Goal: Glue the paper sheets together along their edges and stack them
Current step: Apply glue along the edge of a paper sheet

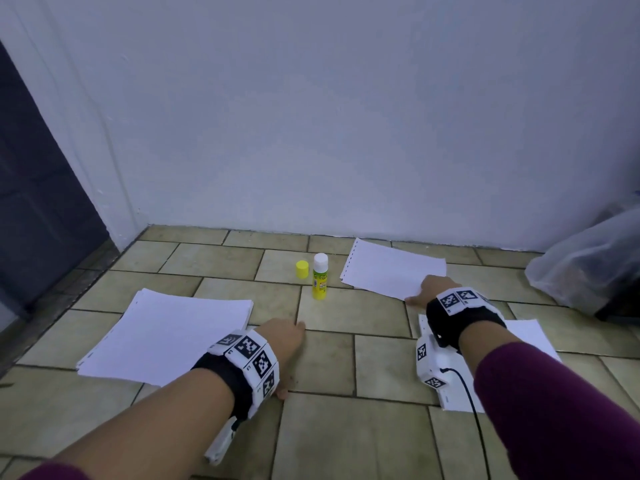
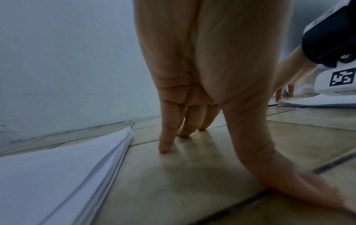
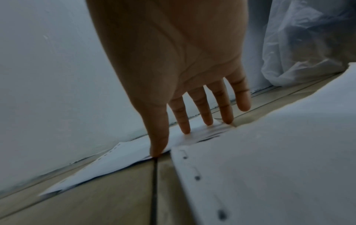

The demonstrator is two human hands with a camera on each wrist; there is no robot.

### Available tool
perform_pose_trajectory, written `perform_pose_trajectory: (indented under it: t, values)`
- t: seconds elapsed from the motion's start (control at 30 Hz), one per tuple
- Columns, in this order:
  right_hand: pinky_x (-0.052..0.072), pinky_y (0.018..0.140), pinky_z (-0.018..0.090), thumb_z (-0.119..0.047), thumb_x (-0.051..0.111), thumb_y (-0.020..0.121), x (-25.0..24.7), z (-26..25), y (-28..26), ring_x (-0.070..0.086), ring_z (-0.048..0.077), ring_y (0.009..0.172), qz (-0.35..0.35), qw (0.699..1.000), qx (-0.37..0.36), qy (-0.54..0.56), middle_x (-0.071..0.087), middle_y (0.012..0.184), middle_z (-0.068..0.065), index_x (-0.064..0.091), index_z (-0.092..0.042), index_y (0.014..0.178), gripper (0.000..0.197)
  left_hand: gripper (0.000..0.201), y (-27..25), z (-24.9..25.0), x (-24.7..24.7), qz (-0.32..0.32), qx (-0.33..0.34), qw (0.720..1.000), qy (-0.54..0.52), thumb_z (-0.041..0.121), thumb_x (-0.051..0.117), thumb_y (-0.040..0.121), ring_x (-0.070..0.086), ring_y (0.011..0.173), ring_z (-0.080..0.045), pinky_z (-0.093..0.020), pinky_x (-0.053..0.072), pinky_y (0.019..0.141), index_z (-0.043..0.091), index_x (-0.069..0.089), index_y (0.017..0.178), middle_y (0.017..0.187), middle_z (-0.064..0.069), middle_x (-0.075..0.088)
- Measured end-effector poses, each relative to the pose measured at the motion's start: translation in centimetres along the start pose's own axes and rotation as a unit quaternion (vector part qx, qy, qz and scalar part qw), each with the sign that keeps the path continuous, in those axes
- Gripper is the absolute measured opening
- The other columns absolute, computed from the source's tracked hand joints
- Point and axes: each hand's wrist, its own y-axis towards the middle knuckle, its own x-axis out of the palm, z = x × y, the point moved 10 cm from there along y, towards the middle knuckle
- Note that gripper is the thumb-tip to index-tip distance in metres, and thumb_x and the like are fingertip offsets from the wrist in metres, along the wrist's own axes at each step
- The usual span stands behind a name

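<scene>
A thick stack of white paper (image 1: 166, 336) (image 2: 57, 179) lies on the tiled floor at the left. My left hand (image 1: 282, 337) (image 2: 192, 121) rests beside it on a bare tile, straight fingers touching the floor and holding nothing. A thinner pile of sheets (image 1: 391, 268) (image 3: 123, 153) lies near the wall; my right hand (image 1: 429, 289) (image 3: 192, 115) presses its near corner with spread, straight fingers. Another sheet with punched holes (image 1: 530, 336) (image 3: 269, 159) lies under my right forearm. An open glue stick (image 1: 320, 277) stands upright between the piles, its yellow cap (image 1: 302, 269) beside it.
A white wall (image 1: 346, 116) closes the far side of the floor. A crumpled clear plastic bag (image 1: 588, 261) (image 3: 308, 42) sits at the right against the wall. A dark doorway (image 1: 38, 202) is at the left.
</scene>
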Motion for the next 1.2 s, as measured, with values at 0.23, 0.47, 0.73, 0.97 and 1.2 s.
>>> perform_pose_trajectory:
  t: [0.23,0.47,0.73,0.97,1.2]
  values:
    - [0.055,0.074,0.034,-0.029,0.079,0.063,0.6,0.6,2.9,0.063,0.025,0.072,-0.026,1.0,0.004,-0.013,0.06,0.071,-0.001,0.047,-0.022,0.066,0.032,0.121,0.8,-0.8,1.0,0.016,0.006,1.0,-0.003,0.034,0.089,0.064,0.047,0.127,-0.031,-0.037,0.041,0.101,0.004,0.011,0.151,0.14,-0.017,0.043]
    - [0.052,0.083,0.034,-0.023,0.064,0.078,-1.3,-0.1,0.8,0.061,0.028,0.089,-0.005,1.0,0.019,-0.006,0.063,0.099,0.009,0.055,-0.011,0.119,0.043,0.12,0.9,-0.7,1.0,0.014,0.001,1.0,0.008,0.037,0.088,0.064,0.048,0.126,-0.031,-0.038,0.044,0.101,0.004,0.012,0.151,0.14,-0.015,0.044]
    - [0.012,0.118,0.05,-0.064,0.071,0.068,1.5,-0.3,-11.1,-0.009,0.025,0.147,-0.135,0.988,-0.07,-0.015,-0.01,0.16,0.005,-0.01,-0.009,0.151,0.129,0.055,1.2,-0.3,0.7,0.014,0.02,1.0,0.011,0.013,0.042,0.101,0.041,0.133,-0.032,-0.037,0.036,0.104,0.001,0.019,0.149,0.146,-0.02,0.038]
    - [0.01,0.12,0.045,-0.05,0.081,0.065,6.2,0.0,-15.6,-0.018,0.025,0.145,-0.191,0.976,-0.085,-0.055,-0.022,0.157,0.009,-0.019,-0.002,0.148,0.138,0.095,-0.2,-0.6,1.8,0.028,0.003,0.999,-0.023,0.037,0.083,0.07,0.049,0.124,-0.03,-0.038,0.043,0.098,0.008,0.03,0.144,0.139,-0.014,0.044]
    - [0.009,0.12,0.037,-0.044,0.083,0.064,6.0,-0.4,-15.5,-0.014,0.027,0.146,-0.159,0.982,-0.095,-0.025,-0.02,0.157,0.012,-0.017,0.0,0.148,0.138,0.066,-2.4,-4.9,0.9,0.12,-0.023,0.985,-0.12,0.052,0.063,0.085,0.047,0.127,-0.023,-0.034,0.043,0.1,0.024,0.041,0.14,0.14,-0.006,0.048]
